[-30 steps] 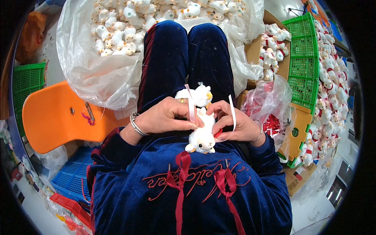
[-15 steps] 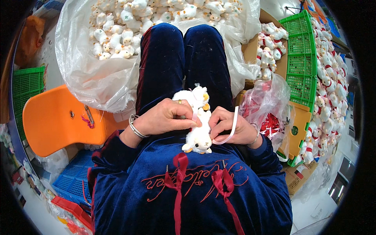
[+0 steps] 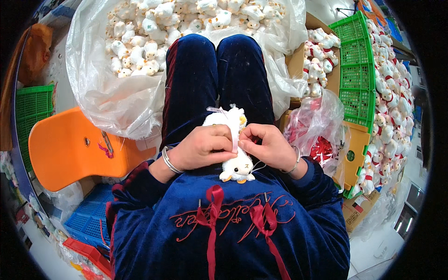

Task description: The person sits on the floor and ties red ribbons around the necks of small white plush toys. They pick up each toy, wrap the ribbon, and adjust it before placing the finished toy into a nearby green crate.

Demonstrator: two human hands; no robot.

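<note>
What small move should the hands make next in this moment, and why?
Probably draw the pale ribbon snug with a gentle pull. The left hand pinches it over the plush sheep, the right hand's fingertips are close beside it, and a thin pale strand curves out loosely beside the sheep's head.

The site is serving as a plush-toy workshop. A translucent sack [image 3: 116, 102] is holding loose white plush animals [image 3: 135, 51]; a cardboard box [image 3: 295, 65] is storing red-banded units [image 3: 317, 53]; a green crate [image 3: 357, 74] is standing beside a heap of banded plush toys [image 3: 392, 109].
</note>
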